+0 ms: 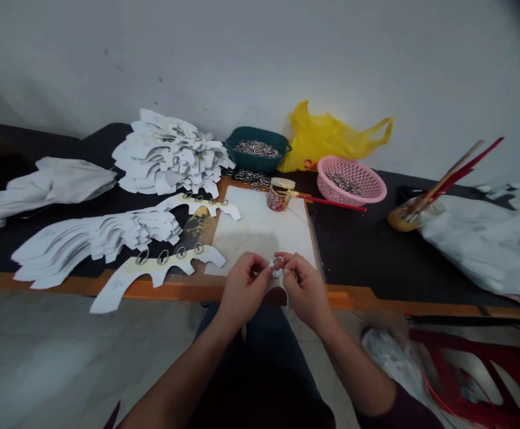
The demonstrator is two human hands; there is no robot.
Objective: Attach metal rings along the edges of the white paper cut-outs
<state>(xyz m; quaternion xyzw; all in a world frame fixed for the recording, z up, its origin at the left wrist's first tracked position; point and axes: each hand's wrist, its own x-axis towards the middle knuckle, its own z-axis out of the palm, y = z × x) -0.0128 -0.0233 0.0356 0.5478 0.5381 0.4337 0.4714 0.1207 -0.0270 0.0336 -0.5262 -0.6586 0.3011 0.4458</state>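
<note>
At the near table edge, my left hand (247,285) is closed, pinching a small white cut-out piece (277,282). My right hand (307,289) is closed at the piece's other side, thumb and index fingertip at a silver metal ring (279,260). The fingers hide much of the piece. To the left lies a curved white cut-out (123,280) with several metal rings standing along its scalloped edge. A similar cut-out with rings (199,207) lies further back. A glue pot (279,198) stands beyond my hands, with a red-handled brush (331,202) laid across it.
Stacked white cut-outs (90,235) and a larger pile (170,158) fill the left. At the back are a green basket (260,158) of rings, a yellow bag (326,140) and a pink basket (364,179). On the right lie a brush jar (405,218) and white bag (483,238).
</note>
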